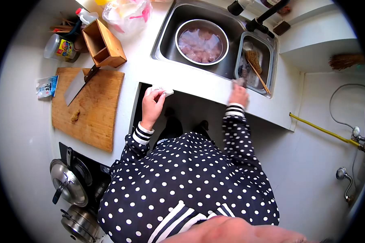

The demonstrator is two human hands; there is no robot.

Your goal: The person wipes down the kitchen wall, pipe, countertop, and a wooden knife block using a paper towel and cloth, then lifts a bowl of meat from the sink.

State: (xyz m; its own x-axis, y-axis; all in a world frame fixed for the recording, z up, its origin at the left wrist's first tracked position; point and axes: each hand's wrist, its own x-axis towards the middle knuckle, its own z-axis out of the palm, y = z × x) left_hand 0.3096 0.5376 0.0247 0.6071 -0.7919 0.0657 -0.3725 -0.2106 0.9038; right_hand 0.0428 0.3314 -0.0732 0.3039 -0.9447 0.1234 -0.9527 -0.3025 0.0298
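My left hand [151, 106] is at the counter's front edge, its fingers closed on a small white crumpled piece [165, 90], which looks like cloth or paper. My right hand [239, 96] reaches over the front rim of the small sink basin [262, 44]. Motion smears its fingers, and something greyish at their tips is too blurred to name. Inside that basin lie a brown brush-like thing [252, 54] and a thin wooden stick [258, 74]. A steel pot [226, 45] stands in the larger basin, with pinkish meat pieces [200, 45] under water.
A cleaver [78, 86] and a small brown lump [75, 116] rest on the wooden cutting board [103, 115] to the left. Behind it stand a wooden holder [109, 44] and a plastic jar [61, 47]. The black faucet [267, 15] rises behind the sink. Pans with a lid [71, 188] sit lower left.
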